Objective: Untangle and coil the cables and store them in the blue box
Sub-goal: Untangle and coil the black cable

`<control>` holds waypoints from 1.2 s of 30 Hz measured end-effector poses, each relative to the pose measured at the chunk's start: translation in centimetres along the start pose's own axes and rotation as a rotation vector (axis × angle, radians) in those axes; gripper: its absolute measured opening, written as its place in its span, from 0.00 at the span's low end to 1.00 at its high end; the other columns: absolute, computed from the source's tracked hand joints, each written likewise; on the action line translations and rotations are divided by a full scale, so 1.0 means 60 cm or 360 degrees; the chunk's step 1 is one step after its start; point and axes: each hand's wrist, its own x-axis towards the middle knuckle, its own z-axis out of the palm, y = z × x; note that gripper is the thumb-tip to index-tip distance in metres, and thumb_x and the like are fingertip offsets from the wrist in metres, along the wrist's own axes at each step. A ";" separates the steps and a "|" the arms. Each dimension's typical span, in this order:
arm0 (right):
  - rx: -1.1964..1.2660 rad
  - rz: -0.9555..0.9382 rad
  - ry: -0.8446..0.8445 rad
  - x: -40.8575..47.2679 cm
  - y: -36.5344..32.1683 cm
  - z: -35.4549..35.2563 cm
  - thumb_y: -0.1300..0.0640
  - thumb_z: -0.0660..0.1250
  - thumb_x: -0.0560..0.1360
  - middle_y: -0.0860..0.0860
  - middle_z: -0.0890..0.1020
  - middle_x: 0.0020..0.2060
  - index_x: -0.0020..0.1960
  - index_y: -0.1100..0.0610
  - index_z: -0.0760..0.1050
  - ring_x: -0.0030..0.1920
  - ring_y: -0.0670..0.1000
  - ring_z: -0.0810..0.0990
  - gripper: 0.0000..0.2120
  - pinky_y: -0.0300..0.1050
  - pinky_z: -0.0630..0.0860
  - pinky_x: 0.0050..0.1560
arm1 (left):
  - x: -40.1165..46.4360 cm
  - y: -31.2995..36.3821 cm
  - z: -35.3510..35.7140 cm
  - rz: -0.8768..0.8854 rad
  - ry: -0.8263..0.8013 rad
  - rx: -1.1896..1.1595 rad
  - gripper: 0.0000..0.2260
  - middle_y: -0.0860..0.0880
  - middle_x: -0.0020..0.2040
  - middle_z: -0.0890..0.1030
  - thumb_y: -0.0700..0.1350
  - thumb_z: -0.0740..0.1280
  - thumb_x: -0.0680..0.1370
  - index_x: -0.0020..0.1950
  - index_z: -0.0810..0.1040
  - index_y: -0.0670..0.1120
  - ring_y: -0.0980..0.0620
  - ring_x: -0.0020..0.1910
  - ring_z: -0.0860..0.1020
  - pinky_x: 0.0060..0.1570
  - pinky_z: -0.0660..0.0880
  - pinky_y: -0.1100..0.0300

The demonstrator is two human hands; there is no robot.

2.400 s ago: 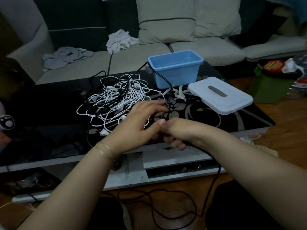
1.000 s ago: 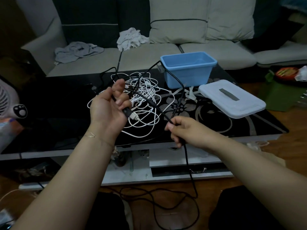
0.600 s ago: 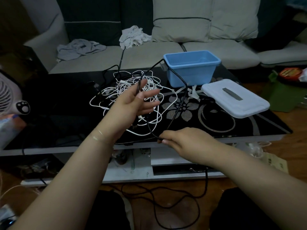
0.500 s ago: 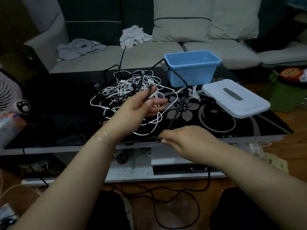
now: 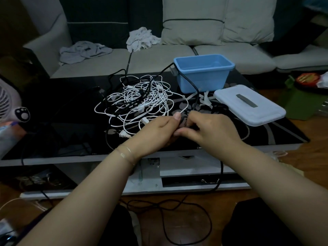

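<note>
Dim, bluish indoor light; dark corners swallow detail; the glossy black worktop [image 5: 58, 132] carries faint reflections; wide-angle bending curves the sofa [image 5: 177, 57] near the edges; forearms nearest the camera look soft.

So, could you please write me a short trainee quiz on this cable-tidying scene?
1. True or false: the blue box already holds a coiled cable.
2. Which cable do the left hand and right hand hold? A) white B) black
3. Fill in: the lid lies on the ____ beside the box.

Key: 1 false, it looks empty; 2 B, the black cable; 3 table.
</note>
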 end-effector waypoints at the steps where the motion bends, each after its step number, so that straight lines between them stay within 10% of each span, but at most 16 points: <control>1: 0.0141 0.0111 -0.0100 0.004 0.002 -0.005 0.34 0.61 0.69 0.47 0.80 0.32 0.44 0.53 0.74 0.32 0.52 0.78 0.21 0.44 0.69 0.31 | 0.002 0.000 0.000 -0.0049 -0.0018 -0.0078 0.22 0.55 0.25 0.64 0.51 0.51 0.84 0.35 0.71 0.44 0.57 0.24 0.61 0.24 0.59 0.66; 5: 0.0506 0.0221 -0.0394 0.008 0.014 -0.010 0.41 0.63 0.74 0.44 0.79 0.40 0.64 0.45 0.69 0.40 0.45 0.76 0.20 0.45 0.70 0.40 | 0.004 -0.001 -0.004 -0.0186 -0.0161 -0.0345 0.20 0.54 0.23 0.61 0.49 0.52 0.84 0.36 0.69 0.42 0.57 0.22 0.57 0.21 0.56 0.67; 11: 0.0375 0.0192 -0.0273 0.000 0.021 0.016 0.33 0.46 0.73 0.46 0.75 0.28 0.41 0.54 0.72 0.33 0.48 0.74 0.28 0.47 0.69 0.33 | 0.003 -0.005 0.003 -0.0199 -0.0199 -0.0699 0.19 0.47 0.28 0.76 0.49 0.50 0.83 0.35 0.66 0.43 0.54 0.24 0.72 0.22 0.65 0.66; 18: 0.1075 0.0457 -0.0103 0.004 0.009 0.035 0.42 0.57 0.76 0.37 0.75 0.26 0.32 0.46 0.70 0.30 0.39 0.71 0.16 0.35 0.65 0.34 | 0.013 -0.008 0.014 -0.0408 -0.0241 -0.1340 0.22 0.54 0.19 0.59 0.57 0.50 0.81 0.40 0.72 0.44 0.60 0.15 0.55 0.17 0.50 0.73; 30: 0.1770 0.0795 -0.0150 0.013 0.009 0.048 0.58 0.52 0.83 0.53 0.63 0.26 0.53 0.68 0.70 0.20 0.41 0.61 0.14 0.33 0.58 0.21 | 0.014 0.000 -0.009 -0.0317 -0.0245 -0.1794 0.17 0.52 0.28 0.75 0.49 0.54 0.78 0.51 0.77 0.40 0.60 0.15 0.59 0.14 0.53 0.72; 36: 0.1784 0.0952 -0.0121 0.005 -0.002 0.065 0.56 0.51 0.83 0.46 0.67 0.20 0.45 0.51 0.72 0.19 0.40 0.62 0.13 0.32 0.58 0.20 | 0.009 0.001 -0.010 -0.0283 -0.0466 -0.1783 0.21 0.54 0.23 0.68 0.47 0.52 0.80 0.67 0.67 0.35 0.59 0.19 0.58 0.17 0.57 0.71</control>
